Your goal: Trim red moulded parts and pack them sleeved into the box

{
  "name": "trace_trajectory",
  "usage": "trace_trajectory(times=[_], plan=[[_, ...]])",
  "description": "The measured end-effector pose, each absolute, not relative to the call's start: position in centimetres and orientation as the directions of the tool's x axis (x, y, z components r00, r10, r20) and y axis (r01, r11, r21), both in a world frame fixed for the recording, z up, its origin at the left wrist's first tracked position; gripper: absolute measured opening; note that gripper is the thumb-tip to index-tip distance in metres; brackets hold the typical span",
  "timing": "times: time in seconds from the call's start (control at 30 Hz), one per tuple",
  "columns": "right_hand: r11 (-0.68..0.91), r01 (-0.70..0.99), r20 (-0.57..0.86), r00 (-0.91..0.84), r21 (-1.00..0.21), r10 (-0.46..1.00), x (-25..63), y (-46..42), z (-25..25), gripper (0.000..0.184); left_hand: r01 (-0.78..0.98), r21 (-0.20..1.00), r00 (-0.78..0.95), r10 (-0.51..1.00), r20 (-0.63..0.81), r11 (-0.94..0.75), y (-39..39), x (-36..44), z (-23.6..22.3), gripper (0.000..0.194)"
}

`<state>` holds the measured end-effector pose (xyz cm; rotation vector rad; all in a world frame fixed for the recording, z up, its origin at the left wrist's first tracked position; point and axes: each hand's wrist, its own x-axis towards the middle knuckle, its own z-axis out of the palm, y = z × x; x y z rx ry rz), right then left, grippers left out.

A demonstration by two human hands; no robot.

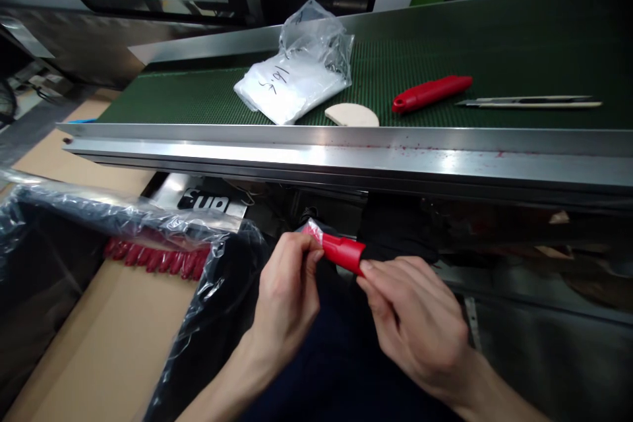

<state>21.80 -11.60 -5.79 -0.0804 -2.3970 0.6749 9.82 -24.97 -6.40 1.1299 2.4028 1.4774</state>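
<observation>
A red plastic handle [343, 253] is held in front of me, below the conveyor's edge. Its left end sits inside a small clear plastic bag [313, 229]. My left hand [289, 280] is closed, pinching the bag where it meets the handle. At the handle's right end, the thumb and fingers of my right hand [418, 316] grip it. Another red handle [432, 93], with a hole at one end, lies on the green conveyor belt [198, 95]. A slim craft knife [531, 103] rests to the right of it.
On the belt are a clear bag of white material marked by hand [291, 82] and a cream curved piece [352, 115]. A metal rail [297, 145] edges the belt. At lower left, a plastic-lined carton [133, 336] holds a row of wrapped red pieces [158, 260].
</observation>
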Motion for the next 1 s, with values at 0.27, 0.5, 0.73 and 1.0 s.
trace_trajectory(times=[0.27,0.5,0.73,1.0], plan=[[-0.322,0.017,-0.254,-0.654,-0.947,0.712,21.4,-14.6,-7.1,0.012,0.481,0.856,-0.797,0.504,0.334,0.193,-25.6,11.0,-7.3,0.016],[-0.476,-0.002,-0.296,-0.78,-0.88,0.551,22.3,-14.7,-6.6,0.014,0.16,0.979,-0.898,0.432,0.091,0.128,-25.6,11.1,-5.1,0.005],[0.167,0.01,0.098,-0.773,-0.986,0.626,23.0,-14.8,-7.1,0.025,-0.031,0.996,-0.897,0.437,-0.064,0.082,-25.6,11.1,-4.5,0.007],[0.852,-0.283,0.429,-0.9,-0.439,-0.078,23.9,-9.4,-6.9,0.053,0.501,0.834,-0.675,0.708,0.21,0.23,-26.5,9.4,-4.4,0.014]])
